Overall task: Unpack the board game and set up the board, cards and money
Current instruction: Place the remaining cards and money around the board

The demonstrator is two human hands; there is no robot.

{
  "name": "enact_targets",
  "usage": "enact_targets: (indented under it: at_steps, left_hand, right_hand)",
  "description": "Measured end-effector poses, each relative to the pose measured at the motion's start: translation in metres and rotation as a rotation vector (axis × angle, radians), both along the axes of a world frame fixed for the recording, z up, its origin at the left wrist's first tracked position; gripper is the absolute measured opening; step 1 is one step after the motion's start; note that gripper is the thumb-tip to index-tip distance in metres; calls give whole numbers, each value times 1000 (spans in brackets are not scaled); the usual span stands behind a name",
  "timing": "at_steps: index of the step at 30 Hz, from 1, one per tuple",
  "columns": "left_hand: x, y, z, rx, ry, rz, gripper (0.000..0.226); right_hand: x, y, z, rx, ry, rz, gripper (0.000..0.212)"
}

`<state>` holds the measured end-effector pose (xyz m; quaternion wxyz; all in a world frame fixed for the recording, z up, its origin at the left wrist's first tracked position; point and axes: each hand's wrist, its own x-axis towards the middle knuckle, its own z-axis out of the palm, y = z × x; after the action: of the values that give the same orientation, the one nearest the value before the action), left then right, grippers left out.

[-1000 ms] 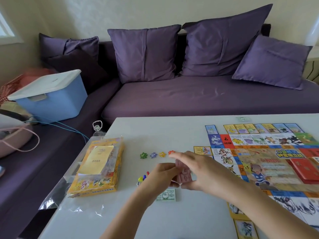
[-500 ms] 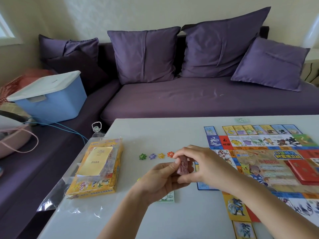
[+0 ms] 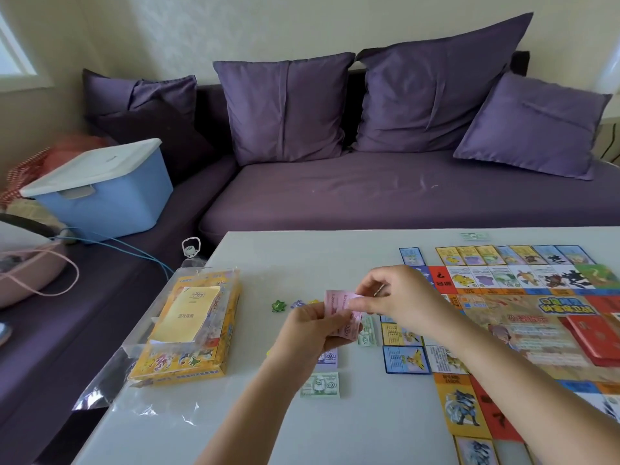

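My left hand [image 3: 310,333] holds a stack of pink play-money bills [image 3: 340,312] above the white table [image 3: 352,427]. My right hand [image 3: 399,298] pinches the top pink bill at its upper right corner. Below the hands lie a purple bill pile [image 3: 328,358], a green bill pile [image 3: 320,384] and another greenish pile [image 3: 366,333]. The colourful game board [image 3: 523,317] lies flat at the right, with property cards [image 3: 406,360] along its left and far edges and a red card stack [image 3: 600,337] on it. Small star tokens [image 3: 278,306] sit left of the hands.
The yellow game box [image 3: 188,330] with a booklet on top rests on a clear plastic wrapper [image 3: 110,384] at the table's left edge. A purple sofa [image 3: 385,193] with cushions stands behind. A blue lidded bin [image 3: 100,189] sits on the sofa's left part.
Both hands rose slightly and the pink bills turned flat toward me; my right hand now pinches the top bill. The view tilted, revealing money piles under the hands.
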<state>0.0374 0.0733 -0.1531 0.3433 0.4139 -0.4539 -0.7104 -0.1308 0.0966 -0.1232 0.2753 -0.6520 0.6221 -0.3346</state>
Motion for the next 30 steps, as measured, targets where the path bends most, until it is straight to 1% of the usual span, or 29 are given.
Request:
enact_targets:
  at_steps: [2,4,7,9,12,14,20,25,30]
  left_hand:
    - [-3,-2,-2,-9,-15,55,8]
    - [-7,-3,-2,1,-5,93,10]
    - [-9,-8,-5,101,26,164,20]
    - [-10,-12,-8,155,-35,180,22]
    - [-14,-12,-14,229,-106,156,22]
    - [-17,-11,-16,258,-143,118,22]
    - [-22,-10,-23,356,-213,-34,31]
    - [-20,-10,-25,458,-154,-26,34]
    - [-21,-10,-24,492,-80,20,33]
  right_hand:
    - [-3,-7,1,62,-58,-18,19]
    - [-6,-15,2,97,-64,-37,21]
    - [-15,-28,2,116,-72,-59,17]
    - [-26,-36,-1,144,-50,-62,12]
    - [-39,-44,-9,262,101,0,12]
    - [-42,-48,-18,299,188,36,15]
    - [-43,-58,-35,392,207,88,18]
    - [-38,-66,-48,400,250,119,21]
    - [-36,-68,-54,395,262,136,21]
